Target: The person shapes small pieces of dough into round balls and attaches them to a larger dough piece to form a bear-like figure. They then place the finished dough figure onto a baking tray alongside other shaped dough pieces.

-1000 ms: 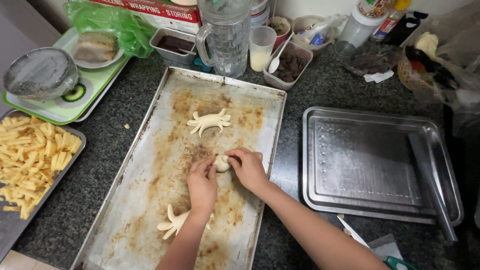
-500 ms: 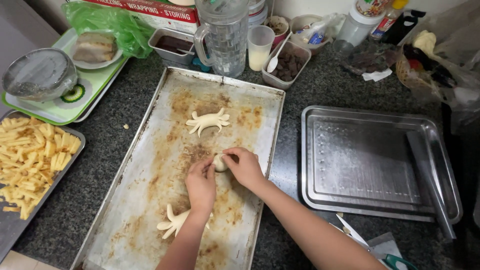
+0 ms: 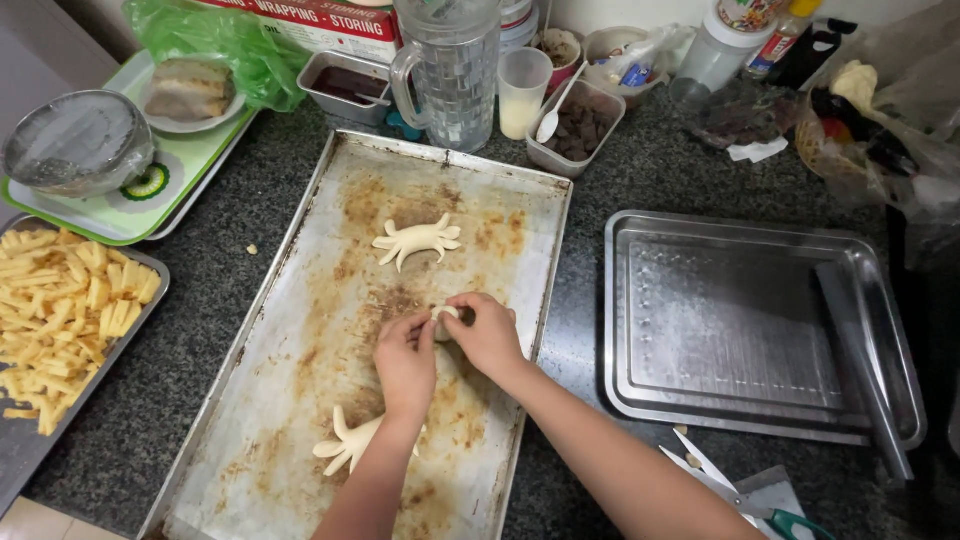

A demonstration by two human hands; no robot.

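Both grips pinch dough lump on greasy baking tray, granite counter

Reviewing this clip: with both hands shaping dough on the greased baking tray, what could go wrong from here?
1. The left forearm lies right over the shaped dough piece near the tray's front edge; a small shift might flatten its thin legs.
2. The left hand and right hand pinch a small dough lump between the fingertips; too much pressure may tear it.
3. Scissors lie open beside the right forearm, so pulling back could brush the blades.
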